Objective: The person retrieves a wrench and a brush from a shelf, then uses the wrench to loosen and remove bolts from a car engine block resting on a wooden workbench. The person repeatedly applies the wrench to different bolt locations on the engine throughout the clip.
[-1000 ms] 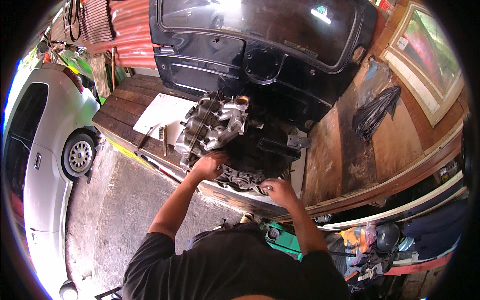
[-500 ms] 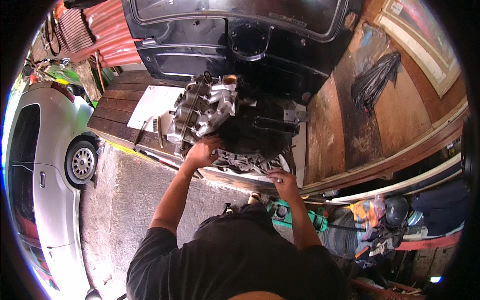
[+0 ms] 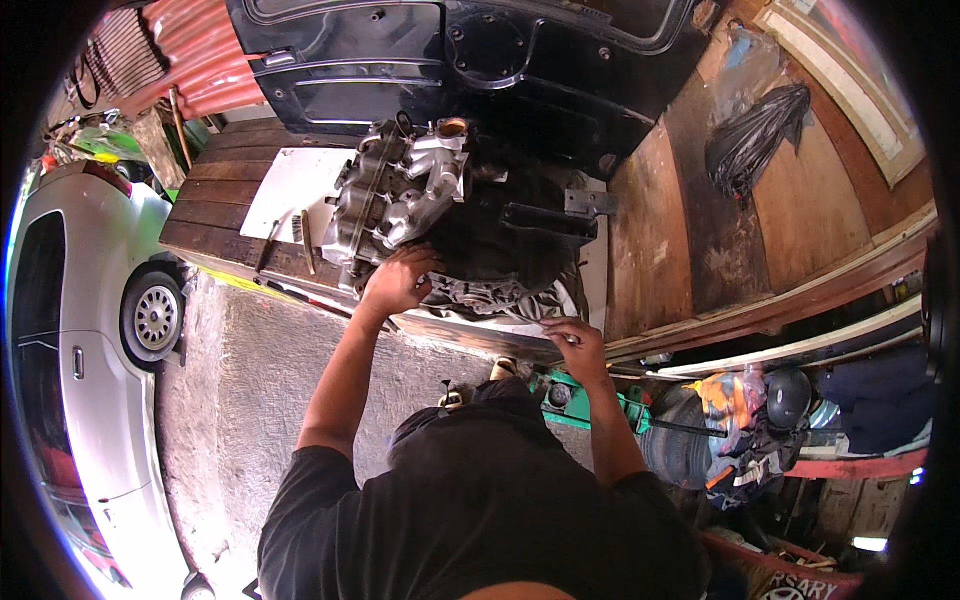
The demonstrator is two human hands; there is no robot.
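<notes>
Right now the left hand (image 3: 397, 280) presses its curled fingers on the engine's (image 3: 440, 215) near side, holding nothing. That engine sits by the workbench's (image 3: 215, 215) front edge, stretching away from the person, and the right hand (image 3: 574, 343) rests loosely on that edge.

One engine (image 3: 420, 205), two hands (image 3: 395, 283), one silver car (image 3: 80, 330), one black bag (image 3: 755, 135).

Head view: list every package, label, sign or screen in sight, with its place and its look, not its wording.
Red sign or banner: bottom right corner, red with white lettering, only partly in frame.
Black plastic bag: upper right on the wooden boards, crumpled and glossy.
Framed picture: top right edge, pale frame, tilted.
No screens in view.
</notes>
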